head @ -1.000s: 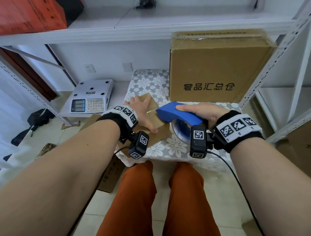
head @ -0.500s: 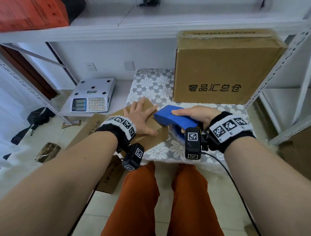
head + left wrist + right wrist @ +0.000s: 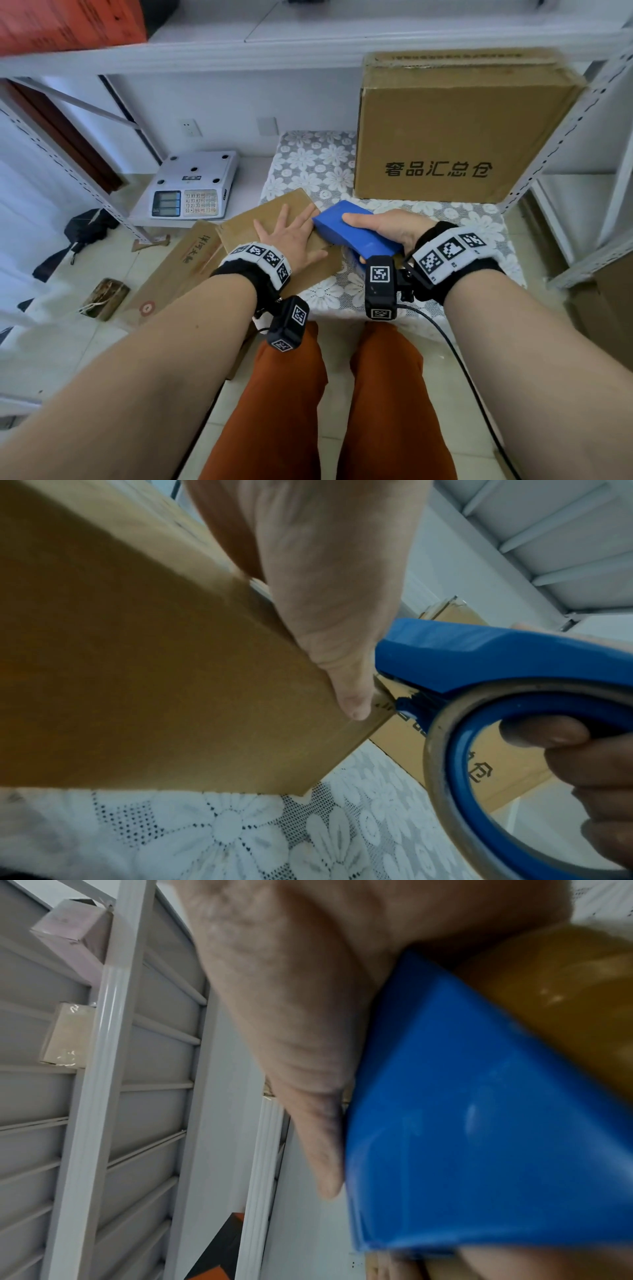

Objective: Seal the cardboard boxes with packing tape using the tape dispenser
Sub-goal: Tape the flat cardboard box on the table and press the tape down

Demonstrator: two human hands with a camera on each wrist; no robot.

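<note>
The left hand (image 3: 294, 236) lies flat with fingers spread and straight, palm pressing on the small cardboard box (image 3: 274, 219); the thumb tip sits at the box's near right edge, just beside the nose of the tape dispenser (image 3: 356, 233); the right hand (image 3: 387, 228) is curled round the blue dispenser, thumb along its top, fingers hooked through the ring that carries the tape roll (image 3: 441, 739).

Both hands work over a white floral lace cloth (image 3: 318, 168) on a low table; beyond the right hand stands a large cardboard box (image 3: 455, 137) with printed characters; left of the left hand, a weighing scale (image 3: 193, 186) sits lower, with flattened cardboard (image 3: 178, 267) on the tiled floor; white metal shelving surrounds it all.

The dispenser's long axis runs from the right wrist toward the left hand, nose pointing left and away, touching the small box's right edge.
</note>
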